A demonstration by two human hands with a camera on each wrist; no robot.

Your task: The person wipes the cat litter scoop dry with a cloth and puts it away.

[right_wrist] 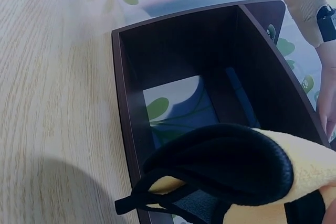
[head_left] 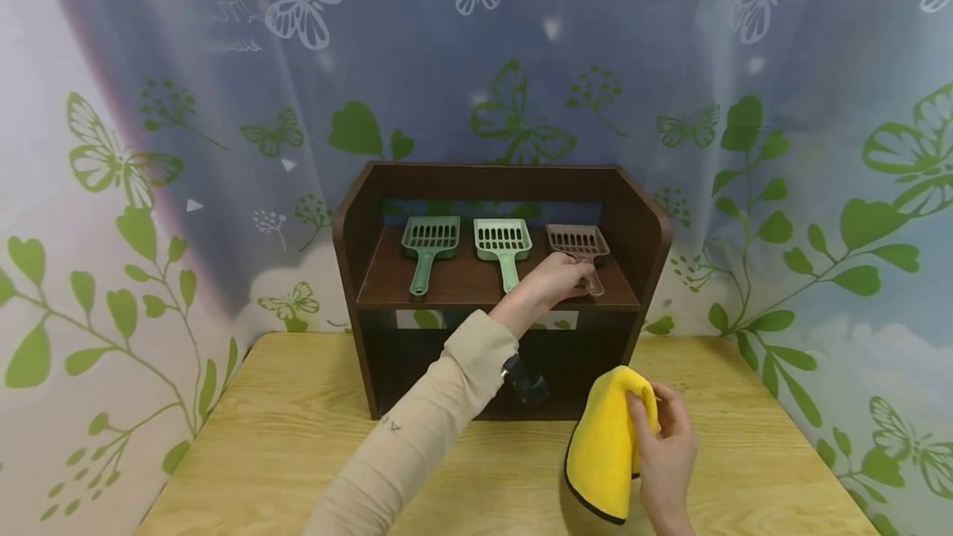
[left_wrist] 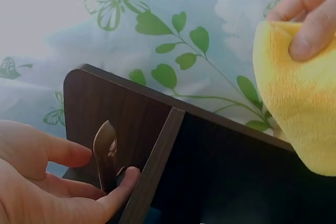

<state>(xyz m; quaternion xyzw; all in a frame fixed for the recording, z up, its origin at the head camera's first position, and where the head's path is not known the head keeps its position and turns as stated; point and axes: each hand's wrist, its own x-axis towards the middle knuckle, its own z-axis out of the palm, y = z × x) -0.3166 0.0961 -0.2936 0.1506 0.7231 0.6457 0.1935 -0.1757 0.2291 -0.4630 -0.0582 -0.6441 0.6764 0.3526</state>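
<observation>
My left hand [head_left: 554, 278] reaches over the upper shelf at its right end. Its thumb and fingers are round the handle of a brown litter scoop [head_left: 579, 240], whose slotted head lies on the shelf. In the left wrist view, the handle [left_wrist: 106, 140] stands between the thumb and fingers. My right hand [head_left: 666, 449] pinches a yellow cloth [head_left: 606, 445] with black edging, which hangs in front of the rack's right side. A dark green litter scoop [head_left: 432, 238] and a light green litter scoop [head_left: 502, 240] lie left of the brown one, handles toward me.
The dark brown two-level rack [head_left: 495, 304] stands at the back of a wooden table [head_left: 253, 445]. Its high side panels flank the scoops. Behind hangs a curtain [head_left: 417, 40] printed with leaves and butterflies. A black band [head_left: 524, 379] shows at my left wrist.
</observation>
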